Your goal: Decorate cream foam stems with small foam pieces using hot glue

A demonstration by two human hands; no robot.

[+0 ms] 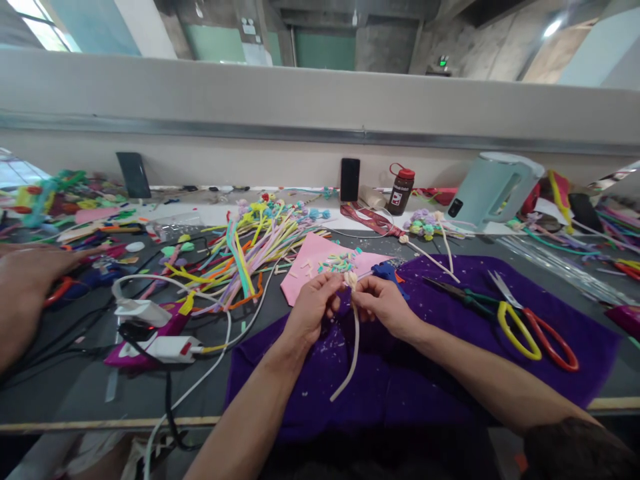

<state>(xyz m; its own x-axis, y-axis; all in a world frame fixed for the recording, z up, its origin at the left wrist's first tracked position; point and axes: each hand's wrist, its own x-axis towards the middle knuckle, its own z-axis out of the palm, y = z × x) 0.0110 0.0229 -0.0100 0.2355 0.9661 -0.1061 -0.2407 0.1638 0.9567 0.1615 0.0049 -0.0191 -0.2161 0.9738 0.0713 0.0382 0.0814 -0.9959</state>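
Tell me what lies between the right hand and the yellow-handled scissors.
In the head view, only purple cloth lies between the right hand and the yellow-handled scissors, besides green-handled pliers.

No writing can be read. The brown bottle (401,190) just right of the upright black phone (349,179) carries a white label, its print too small. A green-lit sign (443,61) high above the bottle is blurred.

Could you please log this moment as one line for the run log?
left hand: pinching cream pipe cleaner | right hand: pinching its curled top | under: purple cloth | nearby: scissors
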